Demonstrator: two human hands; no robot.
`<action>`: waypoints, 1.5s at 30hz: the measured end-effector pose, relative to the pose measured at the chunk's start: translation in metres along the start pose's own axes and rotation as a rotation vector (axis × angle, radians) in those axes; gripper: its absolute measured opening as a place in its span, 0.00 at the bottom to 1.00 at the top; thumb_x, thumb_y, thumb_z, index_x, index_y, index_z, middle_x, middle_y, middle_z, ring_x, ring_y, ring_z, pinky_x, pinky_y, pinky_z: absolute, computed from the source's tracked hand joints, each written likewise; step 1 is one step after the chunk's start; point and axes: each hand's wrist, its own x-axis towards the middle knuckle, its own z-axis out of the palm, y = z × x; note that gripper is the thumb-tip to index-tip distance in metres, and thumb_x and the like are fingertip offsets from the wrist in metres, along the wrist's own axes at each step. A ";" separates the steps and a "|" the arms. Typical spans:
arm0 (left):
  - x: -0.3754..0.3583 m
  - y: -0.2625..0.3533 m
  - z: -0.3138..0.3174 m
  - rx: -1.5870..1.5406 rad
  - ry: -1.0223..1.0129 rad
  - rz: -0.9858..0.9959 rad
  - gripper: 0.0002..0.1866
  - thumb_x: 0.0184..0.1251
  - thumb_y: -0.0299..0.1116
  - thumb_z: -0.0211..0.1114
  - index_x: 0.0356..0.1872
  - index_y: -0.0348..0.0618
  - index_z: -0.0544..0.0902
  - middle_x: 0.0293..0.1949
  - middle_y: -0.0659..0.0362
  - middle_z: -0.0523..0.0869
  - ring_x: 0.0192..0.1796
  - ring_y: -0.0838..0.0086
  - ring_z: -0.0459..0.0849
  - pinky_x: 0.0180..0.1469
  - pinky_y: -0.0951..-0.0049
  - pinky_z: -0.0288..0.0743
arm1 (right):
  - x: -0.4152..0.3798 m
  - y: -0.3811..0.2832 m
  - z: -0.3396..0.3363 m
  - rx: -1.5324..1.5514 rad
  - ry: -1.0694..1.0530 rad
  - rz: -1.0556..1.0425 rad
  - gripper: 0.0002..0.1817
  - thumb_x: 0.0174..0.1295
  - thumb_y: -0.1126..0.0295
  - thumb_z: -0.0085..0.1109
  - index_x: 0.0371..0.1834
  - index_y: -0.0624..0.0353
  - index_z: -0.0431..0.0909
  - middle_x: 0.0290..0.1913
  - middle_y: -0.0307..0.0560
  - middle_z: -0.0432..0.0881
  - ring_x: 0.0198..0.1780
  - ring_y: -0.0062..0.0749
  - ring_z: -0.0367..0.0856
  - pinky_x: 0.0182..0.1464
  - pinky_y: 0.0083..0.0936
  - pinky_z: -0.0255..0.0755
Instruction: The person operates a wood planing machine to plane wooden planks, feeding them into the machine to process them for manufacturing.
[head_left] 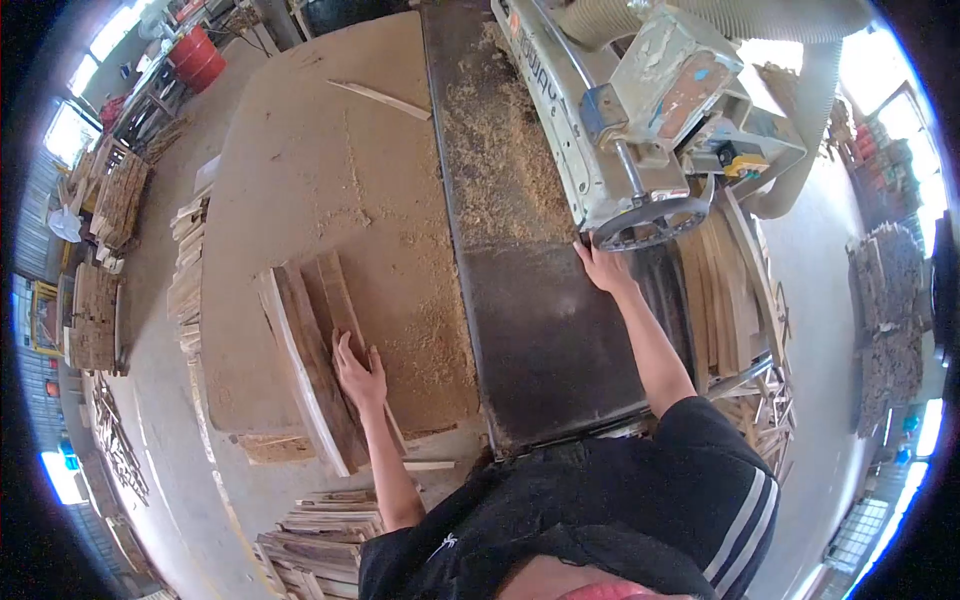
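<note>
My left hand (pixel 358 375) straddles a narrow wooden strip (pixel 338 290) on the brown table, with the thumb on its right side and the fingers on its left. Against the strip's left side lies a wider dark board (pixel 305 330) with a pale edge, reaching past the table's front. My right hand (pixel 607 268) rests on the black machine bed (pixel 545 340), at the near end of the saw machine's pale housing (pixel 545 110). One finger is stretched out; the others are partly hidden under the housing. Just above this hand is the handwheel (pixel 650 222).
Sawdust (pixel 500 150) covers the far bed and part of the brown table (pixel 270 180). A loose wood sliver (pixel 380 99) lies farther back. Boards (pixel 715 300) are stacked right of the machine, and offcuts (pixel 325 535) lie below the table. A red drum (pixel 196 58) stands far left.
</note>
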 end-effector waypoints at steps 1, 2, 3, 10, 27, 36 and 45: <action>-0.002 -0.001 0.001 0.018 -0.007 -0.010 0.31 0.67 0.29 0.70 0.70 0.42 0.69 0.75 0.40 0.69 0.73 0.39 0.71 0.72 0.46 0.69 | 0.007 0.006 0.008 -0.097 0.031 0.006 0.31 0.78 0.47 0.48 0.70 0.64 0.70 0.70 0.71 0.73 0.70 0.71 0.70 0.73 0.57 0.64; -0.002 -0.001 0.001 0.030 -0.008 -0.017 0.31 0.68 0.29 0.69 0.70 0.42 0.69 0.75 0.40 0.69 0.73 0.38 0.71 0.72 0.46 0.69 | 0.014 0.014 0.012 -0.113 0.052 -0.004 0.31 0.78 0.47 0.48 0.70 0.64 0.70 0.70 0.71 0.73 0.70 0.71 0.70 0.73 0.57 0.64; -0.001 0.002 0.000 0.063 -0.016 -0.032 0.31 0.68 0.30 0.69 0.70 0.42 0.69 0.75 0.39 0.68 0.72 0.38 0.71 0.72 0.46 0.69 | 0.020 0.012 0.009 -0.203 0.094 0.015 0.31 0.77 0.47 0.49 0.70 0.63 0.71 0.71 0.68 0.73 0.71 0.68 0.70 0.72 0.55 0.65; -0.001 -0.002 0.001 0.050 -0.017 -0.129 0.32 0.65 0.26 0.69 0.70 0.40 0.69 0.74 0.37 0.69 0.73 0.37 0.70 0.73 0.46 0.68 | 0.148 0.052 0.051 0.490 0.306 -0.184 0.30 0.73 0.50 0.54 0.68 0.61 0.75 0.70 0.60 0.77 0.72 0.63 0.71 0.70 0.54 0.70; 0.007 0.010 -0.003 0.107 -0.022 -0.021 0.31 0.66 0.26 0.69 0.69 0.41 0.69 0.73 0.36 0.70 0.71 0.37 0.72 0.69 0.47 0.72 | 0.262 -0.001 0.102 0.444 0.327 -0.252 0.30 0.70 0.51 0.57 0.68 0.61 0.76 0.70 0.61 0.77 0.72 0.63 0.71 0.71 0.56 0.68; 0.009 0.016 -0.004 0.088 -0.004 -0.027 0.31 0.64 0.25 0.69 0.68 0.42 0.69 0.73 0.37 0.70 0.71 0.36 0.72 0.69 0.46 0.72 | 0.230 0.045 0.093 0.297 0.358 -0.208 0.30 0.69 0.52 0.58 0.68 0.61 0.76 0.70 0.62 0.76 0.72 0.63 0.71 0.72 0.57 0.67; 0.006 0.010 -0.004 0.046 0.010 -0.027 0.33 0.62 0.25 0.71 0.68 0.41 0.69 0.74 0.38 0.70 0.71 0.37 0.72 0.69 0.47 0.72 | 0.270 0.031 0.077 0.216 0.484 -0.244 0.31 0.68 0.52 0.59 0.68 0.61 0.76 0.69 0.63 0.76 0.72 0.63 0.71 0.72 0.58 0.65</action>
